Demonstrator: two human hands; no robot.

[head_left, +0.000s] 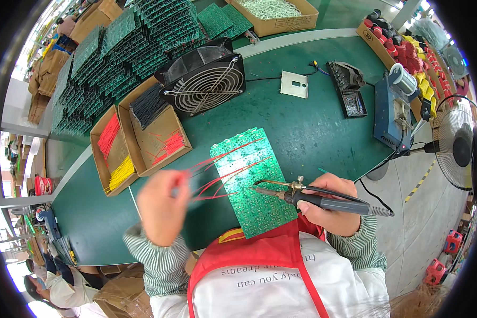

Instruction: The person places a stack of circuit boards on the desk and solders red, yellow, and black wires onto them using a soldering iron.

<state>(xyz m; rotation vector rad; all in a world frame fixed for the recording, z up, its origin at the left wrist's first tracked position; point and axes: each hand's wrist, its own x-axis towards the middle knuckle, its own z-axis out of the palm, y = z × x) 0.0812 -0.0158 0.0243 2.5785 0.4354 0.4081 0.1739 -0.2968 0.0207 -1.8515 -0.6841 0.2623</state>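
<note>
Right hand (336, 216) wrapped snugly round a soldering iron (350, 205), fingers closed on the grip, and look, the tip points left over the green circuit board (259, 212)! That board sits between the two hands on the tabletop (323, 153). Across to the left hand (164, 209), half curled and badly blurred: a red smear at the fingertips, but whether it has hold of a wire, can't tell. Red wires (238, 171) run from the board toward it. Good form here, I'd judge: steady the right wrist, heat briefly, hold each wire still until its joint sets, left fingers well clear of that tip.
</note>
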